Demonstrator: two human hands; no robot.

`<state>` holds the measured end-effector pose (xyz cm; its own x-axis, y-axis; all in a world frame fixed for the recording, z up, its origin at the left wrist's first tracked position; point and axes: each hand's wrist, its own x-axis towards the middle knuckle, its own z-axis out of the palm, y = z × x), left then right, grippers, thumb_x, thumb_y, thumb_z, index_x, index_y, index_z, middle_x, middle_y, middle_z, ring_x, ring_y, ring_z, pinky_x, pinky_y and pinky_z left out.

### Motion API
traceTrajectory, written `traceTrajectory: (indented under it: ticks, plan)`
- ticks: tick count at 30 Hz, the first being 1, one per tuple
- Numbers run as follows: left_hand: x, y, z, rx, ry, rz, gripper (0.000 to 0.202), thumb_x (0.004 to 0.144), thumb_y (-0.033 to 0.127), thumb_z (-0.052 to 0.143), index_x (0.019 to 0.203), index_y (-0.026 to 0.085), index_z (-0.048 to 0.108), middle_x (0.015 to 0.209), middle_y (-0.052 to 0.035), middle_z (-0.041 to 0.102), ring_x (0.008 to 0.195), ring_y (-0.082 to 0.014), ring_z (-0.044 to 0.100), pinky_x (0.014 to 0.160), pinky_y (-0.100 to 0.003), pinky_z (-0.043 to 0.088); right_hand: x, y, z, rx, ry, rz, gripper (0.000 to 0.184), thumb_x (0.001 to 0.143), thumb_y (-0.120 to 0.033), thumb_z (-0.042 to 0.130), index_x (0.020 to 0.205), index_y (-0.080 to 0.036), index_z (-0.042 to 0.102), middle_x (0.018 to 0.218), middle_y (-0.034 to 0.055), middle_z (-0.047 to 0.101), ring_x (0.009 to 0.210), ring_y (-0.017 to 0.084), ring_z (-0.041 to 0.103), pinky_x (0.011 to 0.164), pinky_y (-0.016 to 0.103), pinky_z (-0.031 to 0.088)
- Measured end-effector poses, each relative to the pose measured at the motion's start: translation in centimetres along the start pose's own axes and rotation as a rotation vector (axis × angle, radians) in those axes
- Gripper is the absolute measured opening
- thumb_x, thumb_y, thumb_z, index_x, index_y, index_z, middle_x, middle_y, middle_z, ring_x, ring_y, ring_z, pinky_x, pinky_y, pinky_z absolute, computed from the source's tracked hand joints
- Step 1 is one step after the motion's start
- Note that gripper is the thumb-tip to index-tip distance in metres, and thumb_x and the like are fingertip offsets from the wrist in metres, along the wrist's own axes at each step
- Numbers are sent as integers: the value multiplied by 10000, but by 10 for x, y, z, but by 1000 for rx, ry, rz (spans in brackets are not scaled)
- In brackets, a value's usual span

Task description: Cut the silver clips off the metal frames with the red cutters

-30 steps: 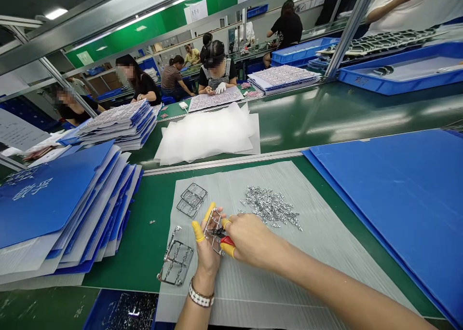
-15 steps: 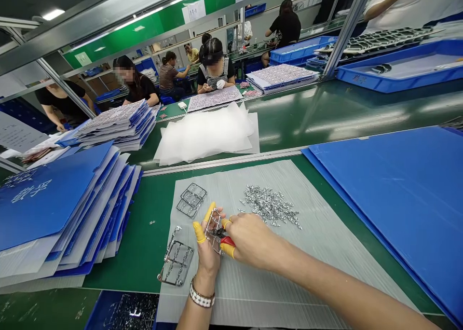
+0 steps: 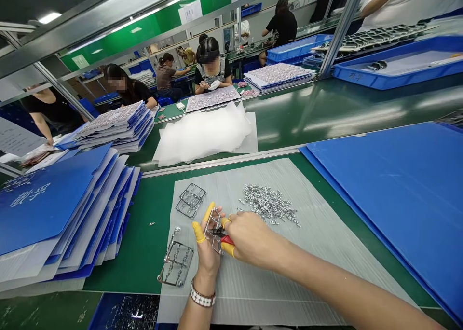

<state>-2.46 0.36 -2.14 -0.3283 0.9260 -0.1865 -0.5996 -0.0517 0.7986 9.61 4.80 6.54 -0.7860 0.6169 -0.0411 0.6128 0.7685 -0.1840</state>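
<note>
My left hand (image 3: 207,253), with yellow finger covers, is closed on a shiny metallic-looking frame (image 3: 214,219) with thin bars. Red-handled cutting pliers (image 3: 226,240) are gripped in my right hand (image 3: 249,236), their dark jaws against the frame's bars. My fingers partly hide both the frame and the handles. Left of my hands, one stack of similar frames (image 3: 191,199) lies farther back on the pale foam sheet (image 3: 289,272), and another stack of frames (image 3: 176,262) lies nearer. Beyond my right hand is a heap of small silvery pieces (image 3: 267,202).
Blue folders and sheets are piled (image 3: 65,204) at the left, and a large blue board (image 3: 394,185) lies at the right. White foam sheets (image 3: 202,134) rest beyond the metal rail. A blue bin (image 3: 104,315) with dark scraps sits below the front edge. Several people work opposite.
The view has shifted slightly. My hands keep nearly the same pose, with the pliers still at the frame. A person at the far left leans a little differently.
</note>
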Motion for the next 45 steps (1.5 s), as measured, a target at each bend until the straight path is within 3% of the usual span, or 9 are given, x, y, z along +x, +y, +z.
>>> traceTrajectory:
  ticks: [8,11,15,24,38,45]
  plan:
    - [1,2,0,4,9,-5,680,803,710,346,1155,210,642,1157,-106,647,1063,-264,580,905,-375,448,0,1,6,-35,45,-17,219,815,-312,589,908,-119,637,746,97,663,680,227,646,565,288,415]
    - [1,4,1,-25,13,-22,686,812,706,330,1152,200,644,1163,-109,644,1074,-251,575,933,-369,433,-3,4,4,-53,58,28,272,814,-348,594,952,-116,632,751,97,659,686,242,643,567,301,428]
    - [0,7,4,-50,12,-33,692,809,703,346,1124,173,661,1142,-127,653,1043,-251,599,955,-379,423,-4,12,1,-89,53,89,267,823,-374,573,876,-123,646,754,106,653,729,262,640,616,323,446]
    - [-3,3,6,-40,22,-51,690,810,700,353,1106,165,673,1135,-131,665,1114,-264,571,979,-369,414,1,15,11,-103,100,101,289,841,-401,542,899,-142,654,773,91,659,706,248,631,608,319,446]
    - [-4,0,5,-8,27,-64,682,804,703,364,1141,189,660,1159,-118,659,1147,-274,554,1007,-381,393,3,13,5,-73,46,98,267,852,-363,529,885,-138,670,758,99,671,718,255,654,609,316,456]
    - [-1,7,4,-132,18,-130,680,817,677,368,1109,142,670,1134,-150,662,1093,-260,583,960,-364,427,-1,18,1,-80,57,120,280,824,-389,545,844,-133,656,746,93,662,675,246,647,573,305,451]
